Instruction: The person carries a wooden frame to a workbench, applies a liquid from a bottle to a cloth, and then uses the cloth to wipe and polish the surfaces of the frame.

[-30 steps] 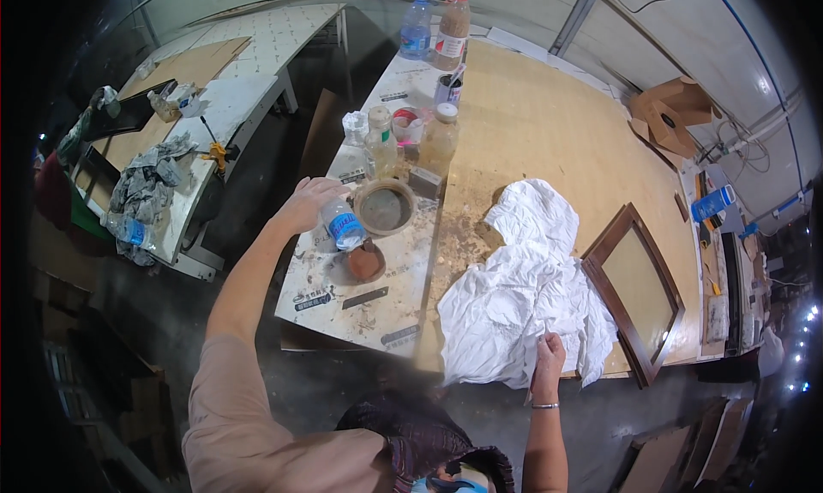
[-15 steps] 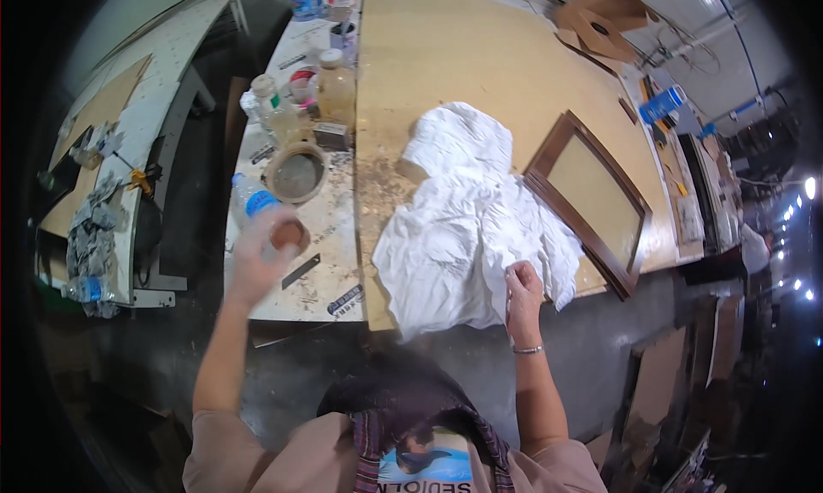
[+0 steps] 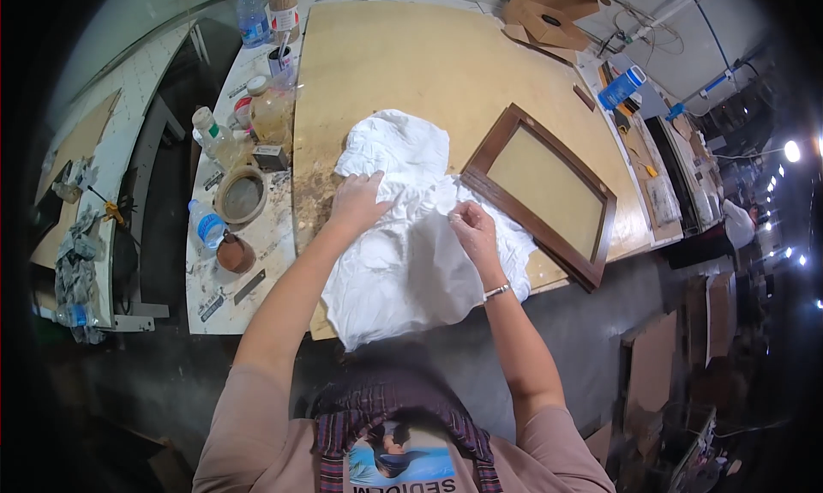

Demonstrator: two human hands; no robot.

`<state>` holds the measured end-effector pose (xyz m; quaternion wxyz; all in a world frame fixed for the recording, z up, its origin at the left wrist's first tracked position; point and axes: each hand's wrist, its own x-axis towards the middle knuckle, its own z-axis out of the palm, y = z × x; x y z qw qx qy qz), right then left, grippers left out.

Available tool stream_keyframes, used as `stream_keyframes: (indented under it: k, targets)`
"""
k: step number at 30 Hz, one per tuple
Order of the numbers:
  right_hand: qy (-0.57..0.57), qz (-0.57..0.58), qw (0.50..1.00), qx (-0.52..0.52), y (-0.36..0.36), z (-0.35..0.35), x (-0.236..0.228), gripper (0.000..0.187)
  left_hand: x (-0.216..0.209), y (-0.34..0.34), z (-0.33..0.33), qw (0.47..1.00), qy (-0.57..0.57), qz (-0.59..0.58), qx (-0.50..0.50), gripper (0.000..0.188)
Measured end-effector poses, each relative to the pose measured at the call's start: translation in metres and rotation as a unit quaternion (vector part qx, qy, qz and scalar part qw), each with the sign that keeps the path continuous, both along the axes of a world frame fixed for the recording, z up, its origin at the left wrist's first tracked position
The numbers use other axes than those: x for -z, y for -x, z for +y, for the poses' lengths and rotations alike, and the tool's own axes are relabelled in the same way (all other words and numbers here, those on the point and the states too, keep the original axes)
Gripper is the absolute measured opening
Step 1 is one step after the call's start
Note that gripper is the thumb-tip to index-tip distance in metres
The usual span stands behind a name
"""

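Note:
A crumpled white cloth [image 3: 403,279] lies over the near edge of the yellowish board. On its left part rests my left hand [image 3: 360,203], fingers apart and touching the fabric. My right hand [image 3: 476,231] is over the cloth's right side, its fingers pinched together; what they hold, if anything, is too small to make out. Just right of that hand, a dark brown wooden frame with a pale panel [image 3: 549,180] lies at an angle, one corner beside the cloth. To the left of my left forearm stands a small reddish-brown jar [image 3: 235,253].
The board [image 3: 377,56] covers most of the table. Along its left stand a round tub [image 3: 241,195], a blue-labelled bottle [image 3: 207,225], cloudy bottles [image 3: 273,116] and a small dark box [image 3: 271,157]. An opened carton [image 3: 549,17] and a blue can [image 3: 622,87] sit at the far right.
My left hand has moved right, from beside the brown jar onto the white cloth. My right hand has shifted up and left over the cloth, still pinched. The whole view has turned slightly.

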<state>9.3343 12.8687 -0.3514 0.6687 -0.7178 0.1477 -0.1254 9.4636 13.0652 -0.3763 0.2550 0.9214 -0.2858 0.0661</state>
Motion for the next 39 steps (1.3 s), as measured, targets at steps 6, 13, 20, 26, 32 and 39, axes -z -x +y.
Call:
stream_keyframes:
  k: [6,13,20,26,32,39]
  targets:
    - [-0.173,-0.038,0.973,-0.15,-0.03,-0.027,-0.021,0.01,-0.037,-0.002,-0.022,0.961,0.124,0.234,0.079,0.021]
    - [-0.177,-0.046,0.934,-0.306,-0.053,-0.007,-0.036,0.008,-0.06,0.033,-0.035,0.906,0.291,0.3,0.067,0.031]
    - [0.165,-0.115,0.943,-0.266,-0.063,-0.062,-0.002,0.042,-0.085,0.036,-0.025,0.915,0.272,0.3,-0.002,0.027]
    - [0.02,-0.068,0.915,-0.397,-0.082,-0.016,0.008,0.034,-0.096,0.047,-0.039,0.904,0.282,0.32,0.014,0.036]
    - [0.028,-0.054,0.915,-0.398,-0.081,-0.01,-0.009,0.019,-0.041,0.078,0.028,0.993,-0.045,0.098,-0.056,0.041]
    - [0.028,-0.142,0.888,-0.436,-0.081,0.009,-0.005,0.021,-0.05,0.063,0.038,0.97,0.025,0.209,-0.122,0.02]
